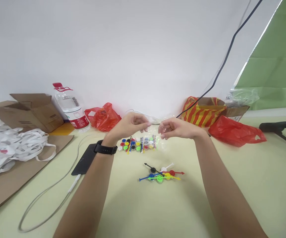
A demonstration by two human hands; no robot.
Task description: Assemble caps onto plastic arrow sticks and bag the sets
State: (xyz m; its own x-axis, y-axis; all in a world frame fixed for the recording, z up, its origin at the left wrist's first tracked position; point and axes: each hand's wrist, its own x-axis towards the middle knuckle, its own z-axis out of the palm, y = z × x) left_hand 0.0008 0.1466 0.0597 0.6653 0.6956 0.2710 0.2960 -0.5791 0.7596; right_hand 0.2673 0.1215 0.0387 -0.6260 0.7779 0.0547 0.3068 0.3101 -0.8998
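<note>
A clear, crinkled plastic bag [155, 121] is held up at centre frame, with small coloured plastic discs and pointers [137, 144] bunched at its bottom.

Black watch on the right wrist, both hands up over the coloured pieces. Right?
No: the head view shows the black watch on the left wrist. The left hand and right hand are indeed up over the coloured pieces.

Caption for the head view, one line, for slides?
Left hand and right hand pinch a clear bag of coloured pieces above loose coloured spinners on a pale table.
</note>
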